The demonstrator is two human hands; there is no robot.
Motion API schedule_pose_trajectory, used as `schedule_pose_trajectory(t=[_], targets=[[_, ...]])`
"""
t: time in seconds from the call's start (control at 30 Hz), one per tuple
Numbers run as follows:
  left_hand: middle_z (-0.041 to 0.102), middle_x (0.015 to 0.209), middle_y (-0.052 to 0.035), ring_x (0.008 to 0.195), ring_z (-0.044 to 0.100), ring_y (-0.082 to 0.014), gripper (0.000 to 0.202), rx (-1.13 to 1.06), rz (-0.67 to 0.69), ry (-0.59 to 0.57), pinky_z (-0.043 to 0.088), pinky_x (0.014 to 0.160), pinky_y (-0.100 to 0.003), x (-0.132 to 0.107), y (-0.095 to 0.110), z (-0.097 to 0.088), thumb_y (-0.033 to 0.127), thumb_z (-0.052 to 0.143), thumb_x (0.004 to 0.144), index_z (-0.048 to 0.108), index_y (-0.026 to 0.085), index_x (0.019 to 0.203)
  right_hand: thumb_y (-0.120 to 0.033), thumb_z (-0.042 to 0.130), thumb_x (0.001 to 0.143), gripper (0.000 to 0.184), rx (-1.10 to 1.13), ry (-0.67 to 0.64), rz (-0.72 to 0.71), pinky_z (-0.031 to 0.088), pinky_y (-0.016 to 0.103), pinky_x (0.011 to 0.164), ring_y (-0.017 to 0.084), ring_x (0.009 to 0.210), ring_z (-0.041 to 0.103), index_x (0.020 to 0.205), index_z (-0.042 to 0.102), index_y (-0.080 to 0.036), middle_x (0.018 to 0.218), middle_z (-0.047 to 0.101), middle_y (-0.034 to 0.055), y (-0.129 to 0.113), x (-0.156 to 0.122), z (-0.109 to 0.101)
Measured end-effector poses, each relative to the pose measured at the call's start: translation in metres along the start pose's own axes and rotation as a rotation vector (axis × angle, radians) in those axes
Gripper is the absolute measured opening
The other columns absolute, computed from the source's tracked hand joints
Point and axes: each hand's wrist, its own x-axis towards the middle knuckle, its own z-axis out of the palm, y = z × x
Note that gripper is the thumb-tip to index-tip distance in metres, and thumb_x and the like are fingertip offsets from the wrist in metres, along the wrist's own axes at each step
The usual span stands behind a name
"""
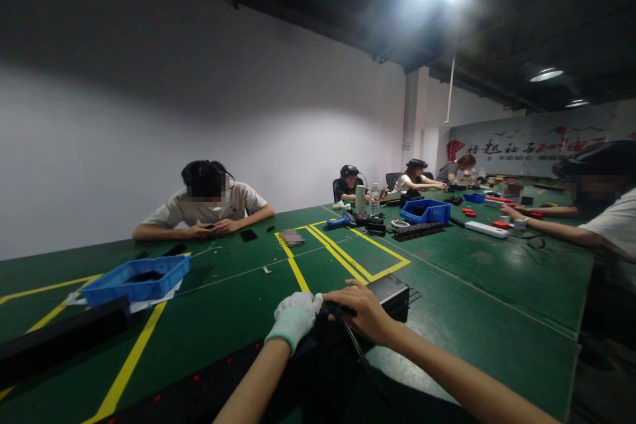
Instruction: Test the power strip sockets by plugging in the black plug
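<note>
My left hand, in a white knitted glove with a mint cuff, is closed near the table's front edge. What its fingers pinch is hidden. Bare and curled over a dark piece, my right hand meets the glove at the fingertips. A black cable comes out from under its fingers and hangs towards me. Just beyond my right hand lies a black box with a greyish top. Below my left forearm runs a long black strip with red dots, partly in shadow.
Yellow tape marks the green table. A blue tray and a long black bar lie left. Further off are a blue bin, a blue power tool, a bottle and a white power strip. Several co-workers sit around.
</note>
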Motion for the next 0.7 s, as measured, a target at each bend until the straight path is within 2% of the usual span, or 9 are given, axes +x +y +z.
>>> schedule_pose_trajectory(t=[0.17, 0.37, 0.5, 0.7], targets=[[0.058, 0.119, -0.0084, 0.101, 0.059, -0.0204, 0.035, 0.003, 0.029, 0.015, 0.052, 0.085, -0.042, -0.003, 0.001, 0.0, 0.039, 0.056, 0.091, 0.055, 0.017, 0.119, -0.026, 0.056, 0.094, 0.03, -0.018, 0.068, 0.029, 0.039, 0.039, 0.1, 0.017, 0.09, 0.069, 0.124, 0.055, -0.027, 0.107, 0.072, 0.0024, 0.005, -0.014, 0.015], [0.058, 0.119, -0.0084, 0.102, 0.06, -0.0206, 0.035, 0.035, 0.087, 0.032, 0.052, 0.086, -0.042, -0.007, 0.002, -0.001, 0.039, 0.055, 0.092, 0.055, 0.018, 0.119, -0.015, 0.051, 0.091, 0.047, -0.085, 0.094, 0.019, 0.025, 0.048, 0.111, 0.021, 0.113, 0.061, 0.137, 0.041, -0.024, 0.124, 0.065, 0.006, -0.013, -0.028, 0.024], [0.058, 0.12, -0.0086, 0.103, 0.059, -0.0212, 0.036, 0.059, 0.145, 0.03, 0.052, 0.088, -0.044, -0.006, 0.002, 0.0, 0.037, 0.054, 0.093, 0.053, 0.018, 0.124, -0.013, 0.05, 0.086, 0.054, -0.114, 0.093, 0.01, 0.031, 0.049, 0.108, 0.024, 0.117, 0.058, 0.138, 0.037, -0.021, 0.128, 0.061, 0.0097, -0.013, -0.03, 0.028], [0.058, 0.121, -0.0089, 0.105, 0.059, -0.0219, 0.038, 0.054, 0.178, 0.025, 0.051, 0.089, -0.045, -0.004, 0.003, 0.002, 0.039, 0.054, 0.093, 0.052, 0.018, 0.125, -0.013, 0.049, 0.085, 0.055, -0.13, 0.085, 0.001, 0.034, 0.048, 0.105, 0.024, 0.117, 0.057, 0.138, 0.036, -0.021, 0.128, 0.061, 0.0096, -0.013, -0.028, 0.027]])
